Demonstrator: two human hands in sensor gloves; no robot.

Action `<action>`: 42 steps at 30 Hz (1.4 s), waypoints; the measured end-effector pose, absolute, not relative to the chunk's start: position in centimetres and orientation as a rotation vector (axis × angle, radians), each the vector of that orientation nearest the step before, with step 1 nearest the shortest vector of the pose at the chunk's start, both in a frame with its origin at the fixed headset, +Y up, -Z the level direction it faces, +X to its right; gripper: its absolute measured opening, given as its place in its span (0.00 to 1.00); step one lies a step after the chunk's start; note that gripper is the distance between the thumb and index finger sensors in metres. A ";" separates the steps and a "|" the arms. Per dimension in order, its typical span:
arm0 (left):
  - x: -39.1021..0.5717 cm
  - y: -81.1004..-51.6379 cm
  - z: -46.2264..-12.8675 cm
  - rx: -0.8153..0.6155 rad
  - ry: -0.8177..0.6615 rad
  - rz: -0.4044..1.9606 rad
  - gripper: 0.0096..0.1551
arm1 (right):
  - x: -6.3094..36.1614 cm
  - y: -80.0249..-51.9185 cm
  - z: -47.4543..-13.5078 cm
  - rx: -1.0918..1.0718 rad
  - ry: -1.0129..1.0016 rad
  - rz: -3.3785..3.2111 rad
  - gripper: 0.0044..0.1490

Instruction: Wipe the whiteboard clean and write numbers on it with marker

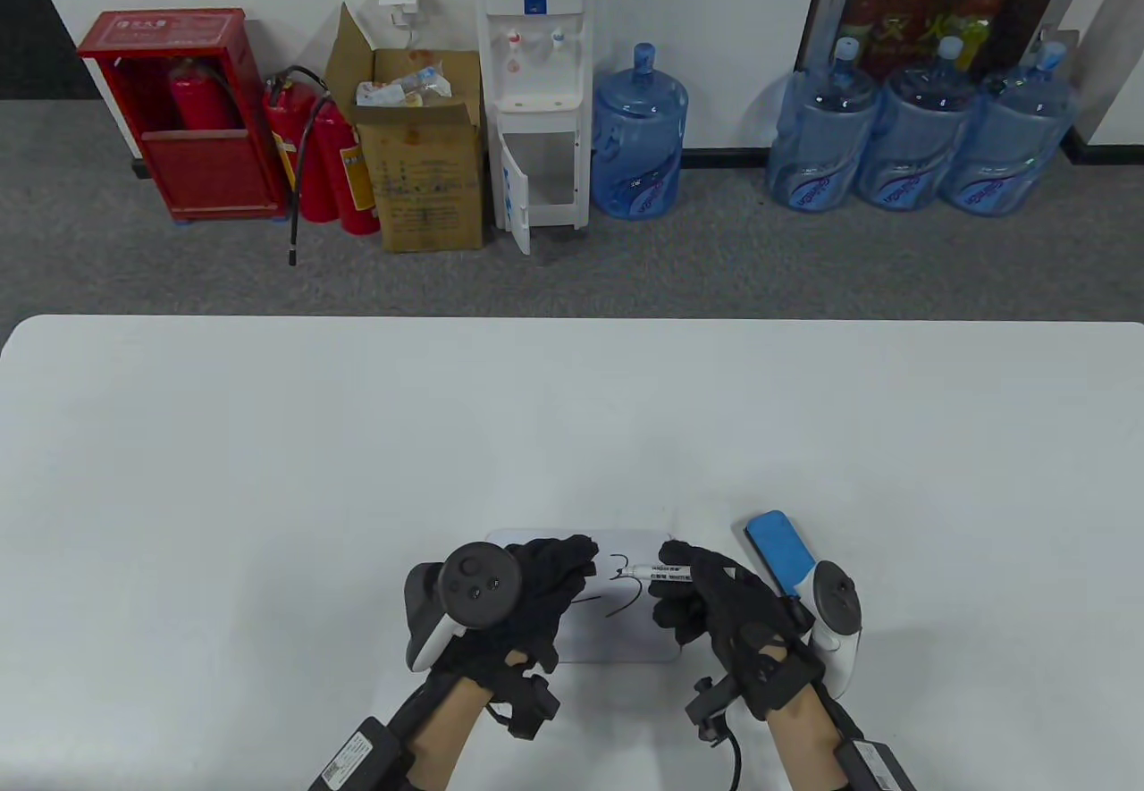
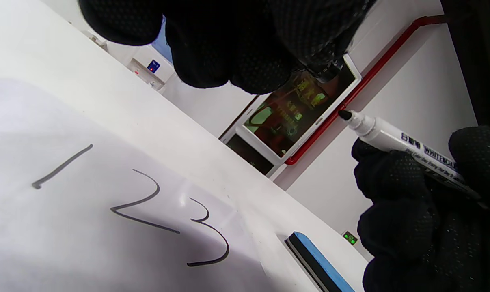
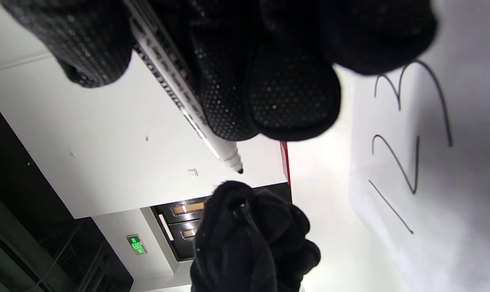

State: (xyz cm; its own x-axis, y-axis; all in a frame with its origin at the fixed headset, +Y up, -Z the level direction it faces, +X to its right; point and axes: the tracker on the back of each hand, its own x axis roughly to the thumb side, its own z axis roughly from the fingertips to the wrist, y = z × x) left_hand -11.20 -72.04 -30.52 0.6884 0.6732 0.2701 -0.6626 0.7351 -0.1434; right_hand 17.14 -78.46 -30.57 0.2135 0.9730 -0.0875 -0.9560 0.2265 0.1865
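Observation:
A small whiteboard lies near the table's front edge with 1, 2 and 3 written on it in black. My right hand grips a white marker over the board's right part. Its uncapped black tip points left and is lifted off the surface. My left hand hovers over the board's left part with its fingers curled; they seem to pinch the marker's black cap. The left hand hides the 1 and 2 in the table view.
A blue-backed eraser lies on the table just right of the board, behind my right hand. The white table stretches far beyond the board. A water dispenser, bottles, a carton and fire extinguishers stand on the floor past the table.

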 end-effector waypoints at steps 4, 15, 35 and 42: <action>-10.9 -72.3 -30.4 -0.041 -0.341 0.732 0.27 | 17.1 -78.5 -30.6 0.108 0.203 1.346 0.38; -10.1 -72.4 -30.0 -0.041 -0.377 0.716 0.27 | 16.7 -78.4 -30.5 0.127 0.231 1.366 0.38; -9.6 -72.3 -29.8 -0.058 -0.423 0.837 0.25 | 15.3 -78.2 -30.3 0.160 0.299 1.306 0.37; -9.8 -71.5 -29.6 -0.077 -0.441 0.935 0.24 | 14.7 -76.9 -30.2 0.210 0.282 1.319 0.34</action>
